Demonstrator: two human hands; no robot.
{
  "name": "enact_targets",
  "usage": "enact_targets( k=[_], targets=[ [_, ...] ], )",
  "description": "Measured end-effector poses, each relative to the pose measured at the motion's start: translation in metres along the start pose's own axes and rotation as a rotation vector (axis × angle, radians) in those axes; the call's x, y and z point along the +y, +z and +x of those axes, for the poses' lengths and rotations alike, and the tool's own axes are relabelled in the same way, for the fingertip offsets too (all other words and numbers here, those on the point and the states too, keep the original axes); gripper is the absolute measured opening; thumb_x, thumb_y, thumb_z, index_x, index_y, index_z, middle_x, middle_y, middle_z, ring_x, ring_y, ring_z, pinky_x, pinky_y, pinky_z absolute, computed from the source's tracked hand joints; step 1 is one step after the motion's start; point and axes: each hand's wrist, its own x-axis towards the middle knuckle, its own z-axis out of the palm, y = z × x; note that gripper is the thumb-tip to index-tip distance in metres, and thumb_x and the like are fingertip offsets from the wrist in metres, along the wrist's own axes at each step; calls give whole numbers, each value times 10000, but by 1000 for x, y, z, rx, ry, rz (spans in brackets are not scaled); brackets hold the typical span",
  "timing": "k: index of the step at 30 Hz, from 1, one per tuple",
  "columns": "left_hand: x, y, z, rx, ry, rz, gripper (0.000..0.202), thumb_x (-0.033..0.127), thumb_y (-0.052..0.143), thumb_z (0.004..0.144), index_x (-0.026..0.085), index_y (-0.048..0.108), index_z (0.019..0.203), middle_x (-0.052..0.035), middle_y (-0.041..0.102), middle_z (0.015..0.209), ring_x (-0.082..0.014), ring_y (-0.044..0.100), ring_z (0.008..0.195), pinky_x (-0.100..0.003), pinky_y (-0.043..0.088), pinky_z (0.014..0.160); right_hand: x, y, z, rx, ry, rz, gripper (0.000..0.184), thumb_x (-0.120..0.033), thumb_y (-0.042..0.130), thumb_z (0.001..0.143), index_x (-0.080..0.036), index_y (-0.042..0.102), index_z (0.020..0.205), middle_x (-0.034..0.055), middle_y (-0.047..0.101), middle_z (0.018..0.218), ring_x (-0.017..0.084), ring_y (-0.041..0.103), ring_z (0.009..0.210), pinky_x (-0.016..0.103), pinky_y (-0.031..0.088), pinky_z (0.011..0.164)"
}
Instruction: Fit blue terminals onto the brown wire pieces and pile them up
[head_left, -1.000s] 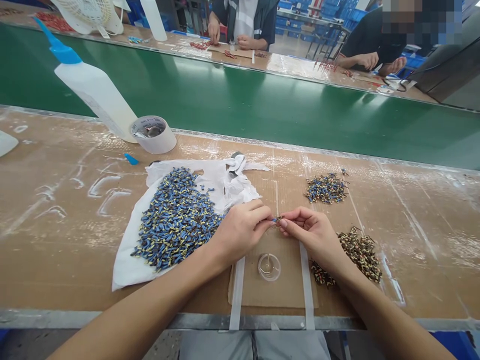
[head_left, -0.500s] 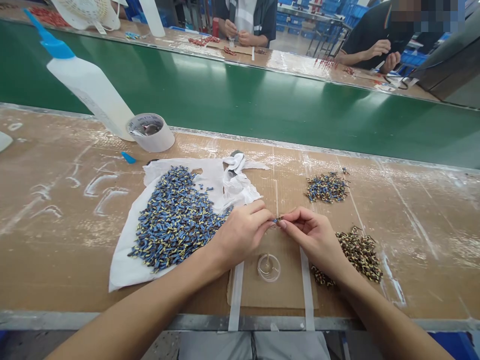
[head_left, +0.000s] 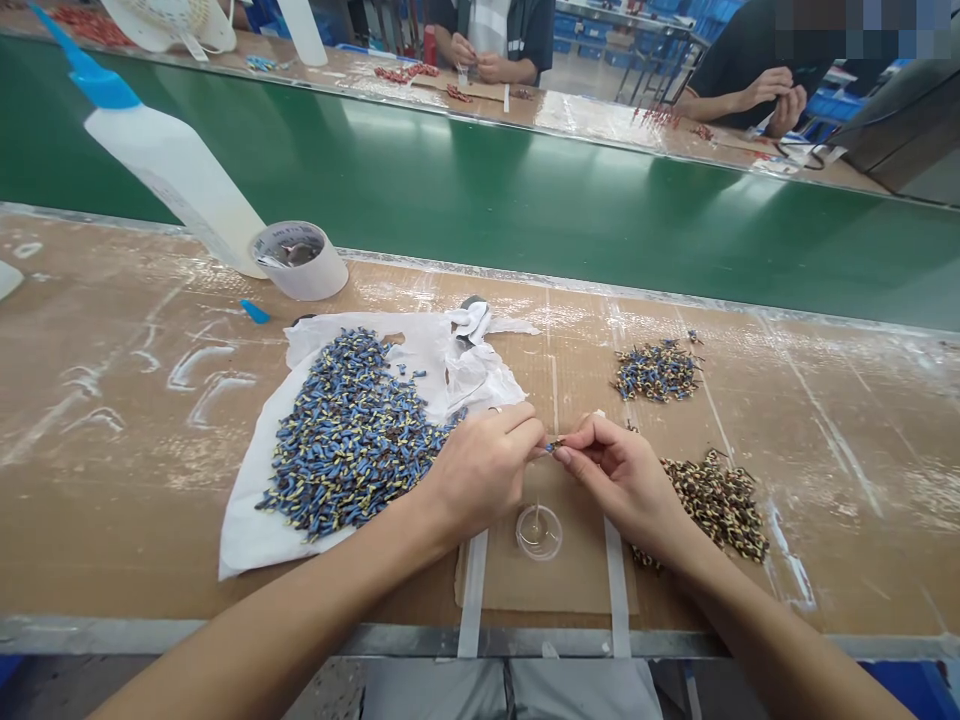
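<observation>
My left hand (head_left: 480,470) and my right hand (head_left: 619,475) meet fingertip to fingertip above a taped cardboard pad (head_left: 570,580). Both pinch one small blue part (head_left: 553,446) between them. Just below the hands a small clear round dish (head_left: 538,531) sits on the pad. Left of my left hand a big heap of blue and yellow parts (head_left: 349,435) lies on a white plastic bag (head_left: 247,530). A pile of dark brown parts (head_left: 716,500) lies by my right wrist. Farther back on the right is a smaller pile of blue parts (head_left: 656,370).
A white squeeze bottle with a blue nozzle (head_left: 169,165) leans by a tape roll (head_left: 300,260) at the back left. A green conveyor belt (head_left: 525,200) runs across behind the bench. Two other people (head_left: 491,35) work with their hands at the far bench.
My hands have stayed pinched on the small part and shifted only slightly. The view tilted a little. The hands of the people across the belt moved.
</observation>
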Motion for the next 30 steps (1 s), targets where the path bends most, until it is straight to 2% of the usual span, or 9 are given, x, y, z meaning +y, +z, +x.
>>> enact_targets(
  k=[5, 11, 20, 22, 26, 30],
  targets=[
    [1, 0, -1, -58, -10, 27, 176, 72, 454, 858, 135, 561, 733, -36, 561, 748, -158, 509, 648, -265, 353, 580, 4, 1, -1, -28, 4, -39, 119, -236, 565, 904, -196, 530, 797, 14, 548, 747, 150, 512, 677, 260, 421, 614],
    [0, -2, 1, -167, -38, -78, 146, 70, 482, 843, 130, 562, 736, -33, 562, 744, -159, 522, 672, -260, 362, 594, 4, -5, 0, -146, 38, -81, 154, -208, 547, 901, -199, 493, 757, -4, 510, 705, 140, 451, 624, 263, 383, 584],
    [0, 0, 1, -178, -31, -194, 152, 19, 498, 795, 147, 548, 731, -10, 536, 714, -149, 495, 664, -262, 339, 592, 1, -5, 1, -183, -15, -231, 139, -127, 537, 873, -190, 521, 750, -1, 543, 717, 146, 478, 657, 273, 368, 607],
    [0, -1, 3, -169, -53, -219, 149, 42, 499, 826, 143, 544, 728, -12, 531, 720, -148, 497, 677, -259, 351, 603, 0, -7, 2, -166, 14, -183, 135, -153, 540, 882, -193, 511, 756, -6, 529, 707, 143, 468, 643, 272, 369, 593],
    [2, -6, 6, -93, -89, -271, 134, 82, 493, 886, 133, 561, 782, -19, 551, 767, -145, 514, 730, -252, 376, 648, 1, -8, 4, -94, 113, 61, 129, -255, 558, 905, -195, 508, 803, -5, 535, 726, 136, 489, 645, 270, 407, 596],
    [0, -6, 6, -71, -106, -318, 58, 118, 547, 890, 136, 591, 856, -19, 600, 818, -140, 541, 771, -245, 398, 689, 1, -7, 6, -32, 135, 211, 152, -298, 602, 892, -194, 526, 812, -4, 557, 746, 130, 525, 672, 275, 444, 639]
  ],
)
